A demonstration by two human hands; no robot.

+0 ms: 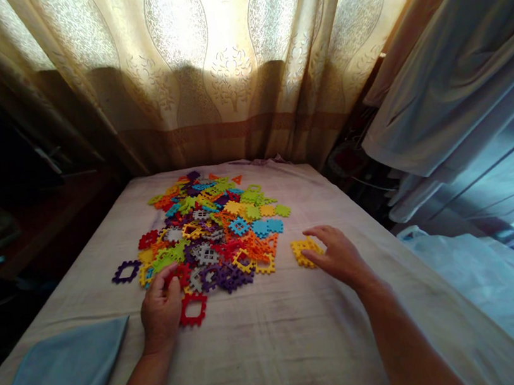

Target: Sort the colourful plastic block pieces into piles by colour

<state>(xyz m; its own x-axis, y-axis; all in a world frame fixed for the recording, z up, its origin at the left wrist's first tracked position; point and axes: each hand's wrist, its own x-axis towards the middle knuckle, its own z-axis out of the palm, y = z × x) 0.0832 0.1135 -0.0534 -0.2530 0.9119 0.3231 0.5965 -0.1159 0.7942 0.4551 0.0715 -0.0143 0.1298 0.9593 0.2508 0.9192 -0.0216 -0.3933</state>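
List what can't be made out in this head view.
Head view:
Pile: its lower layers, hidden by the upper ones.
Left hand: whether it grips anything; its fingers block this.
Yellow lattice: whether one piece or several; the right hand covers part.
Blue cloth: the rest, cut off at bottom left.

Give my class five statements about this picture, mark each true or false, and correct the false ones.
1. The blue cloth lies to the left of the left hand. True.
2. The left hand rests on the blue cloth. False: it is at the near edge of the colourful pile, beside a red square frame.
3. The yellow toothed shape by the right hand sits apart from the pile. True.
4. The purple frame at the pile's left has a solid centre. False: its centre is open.
5. A patterned curtain hangs beyond the pile. True.
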